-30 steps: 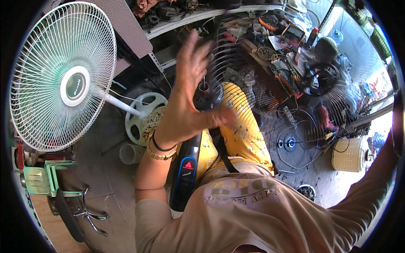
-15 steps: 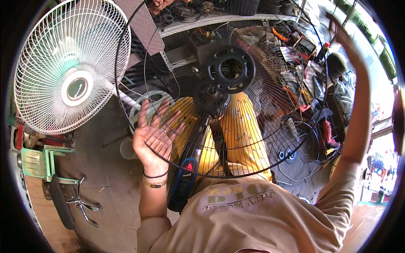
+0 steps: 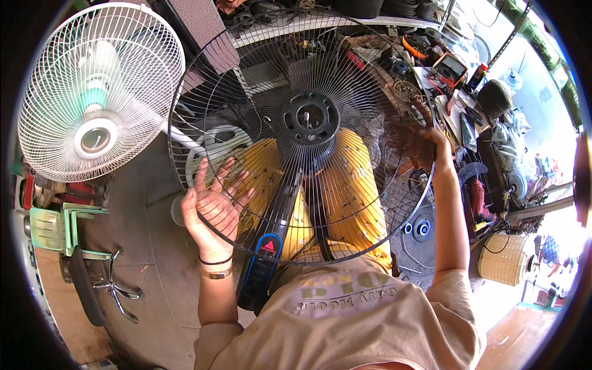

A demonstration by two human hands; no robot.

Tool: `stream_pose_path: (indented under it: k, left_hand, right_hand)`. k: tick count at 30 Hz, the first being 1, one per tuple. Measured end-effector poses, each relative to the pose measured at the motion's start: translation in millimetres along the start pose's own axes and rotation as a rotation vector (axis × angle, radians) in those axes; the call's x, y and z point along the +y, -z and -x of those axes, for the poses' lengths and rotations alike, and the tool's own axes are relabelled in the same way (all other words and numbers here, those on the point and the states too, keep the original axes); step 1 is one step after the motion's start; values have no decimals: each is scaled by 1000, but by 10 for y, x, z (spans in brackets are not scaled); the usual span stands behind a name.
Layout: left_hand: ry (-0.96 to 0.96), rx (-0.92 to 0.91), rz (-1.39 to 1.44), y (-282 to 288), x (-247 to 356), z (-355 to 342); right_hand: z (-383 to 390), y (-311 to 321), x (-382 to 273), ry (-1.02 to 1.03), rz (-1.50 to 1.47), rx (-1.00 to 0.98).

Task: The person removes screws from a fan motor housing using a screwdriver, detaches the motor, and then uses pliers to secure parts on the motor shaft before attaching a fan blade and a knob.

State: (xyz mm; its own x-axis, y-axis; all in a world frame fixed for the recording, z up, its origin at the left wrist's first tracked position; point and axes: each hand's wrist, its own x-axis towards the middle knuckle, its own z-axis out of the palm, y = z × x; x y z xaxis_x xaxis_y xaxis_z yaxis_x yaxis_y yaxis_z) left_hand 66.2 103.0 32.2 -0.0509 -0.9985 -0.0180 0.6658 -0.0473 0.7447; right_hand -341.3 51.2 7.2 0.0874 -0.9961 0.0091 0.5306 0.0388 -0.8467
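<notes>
A round black wire fan guard lies over my lap, its black hub ring around the motor shaft of a fan. The fan's black column with a blue-edged control panel runs down between my legs toward my waist. At the guard's lower left rim, my left hand is palm up with its fingers spread behind the wires. My right hand is at the right rim, fingers apart and partly hidden by the wires; whether it grips the rim is not clear.
A white pedestal fan stands at left, its pole reaching toward the guard. Green stools are below it. Tools, wires and a meter crowd the right side, with a red drill and a fan blade nearer.
My right hand has come down from high at the right to the guard's right rim. The guard's hub has shifted left and down over the motor. My left hand stays at the rim, fingers spread.
</notes>
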Motion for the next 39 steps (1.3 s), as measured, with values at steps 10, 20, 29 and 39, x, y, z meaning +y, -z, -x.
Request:
stream_pose_path:
  k: [10,20,29,39]
  left_hand:
    - [45,-47,-142,296,-353,-660]
    - [232,-124,239,172,-665,-1215]
    - [196,-81,106,106,-622,-1180]
    - [47,-129,-223,222,-599,-1385]
  right_hand:
    - [20,91,416,-100,-208,10]
    - [52,177,394,-69,-124,12]
    - [52,110,381,-102,-126,61]
    - [125,170,332,-47,-154,115]
